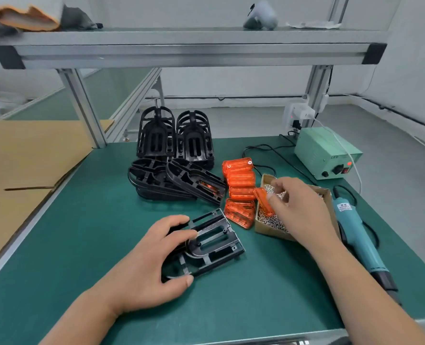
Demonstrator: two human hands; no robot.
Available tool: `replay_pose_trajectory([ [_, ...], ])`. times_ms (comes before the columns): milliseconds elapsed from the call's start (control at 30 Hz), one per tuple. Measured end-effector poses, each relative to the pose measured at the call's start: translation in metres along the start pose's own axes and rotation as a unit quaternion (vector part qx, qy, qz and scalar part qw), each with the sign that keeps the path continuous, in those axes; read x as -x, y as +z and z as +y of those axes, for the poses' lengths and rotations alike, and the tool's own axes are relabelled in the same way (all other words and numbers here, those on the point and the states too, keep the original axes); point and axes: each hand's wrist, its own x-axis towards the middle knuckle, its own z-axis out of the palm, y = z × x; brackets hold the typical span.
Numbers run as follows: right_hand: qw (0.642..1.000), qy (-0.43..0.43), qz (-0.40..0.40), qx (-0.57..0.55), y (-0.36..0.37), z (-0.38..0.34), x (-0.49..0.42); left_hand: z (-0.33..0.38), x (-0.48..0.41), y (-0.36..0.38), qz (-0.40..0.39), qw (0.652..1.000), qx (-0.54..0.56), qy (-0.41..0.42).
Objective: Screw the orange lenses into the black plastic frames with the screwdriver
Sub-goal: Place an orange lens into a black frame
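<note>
A black plastic frame (213, 241) lies flat on the green mat in front of me. My left hand (146, 265) grips its left end, fingers over the top edge and thumb at the near edge. My right hand (298, 207) hovers over a cardboard box of small silver screws (271, 220) and pinches an orange lens (264, 200) at the box's left rim. Several more orange lenses (240, 180) are piled left of the box. The teal electric screwdriver (358, 235) lies on the mat to the right, untouched.
Stacks of black frames (174, 155) stand and lie at the back centre. A green power supply (327, 153) with cables sits back right. A cardboard sheet (24, 170) lies at the left. An aluminium shelf (191, 51) spans overhead on posts.
</note>
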Motion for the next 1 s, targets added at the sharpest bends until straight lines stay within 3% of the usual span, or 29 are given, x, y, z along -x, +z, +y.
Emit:
replay_pose_trajectory([
  [167,0.994,-0.017,-0.061,0.084,0.018,-0.001,-0.018,0.008,0.001,-0.003,-0.026,1.000,0.000,0.010],
  [400,0.999,0.000,-0.039,0.008,0.022,0.006,-0.016,0.008,-0.002,-0.004,-0.036,0.999,0.007,0.009],
  [533,0.993,-0.071,-0.024,-0.088,0.012,-0.003,0.000,0.005,-0.002,-0.002,-0.013,1.000,-0.004,-0.007],
  [700,0.942,-0.243,-0.166,-0.159,0.022,-0.025,0.027,0.002,-0.004,-0.002,-0.003,1.000,0.006,-0.008],
  [800,0.925,-0.273,-0.227,-0.137,0.032,-0.035,0.032,0.000,-0.005,-0.001,-0.005,1.000,0.018,-0.011],
  [1000,0.918,-0.286,-0.240,-0.137,0.038,-0.038,0.035,-0.004,-0.005,0.001,-0.012,0.999,0.034,-0.017],
])
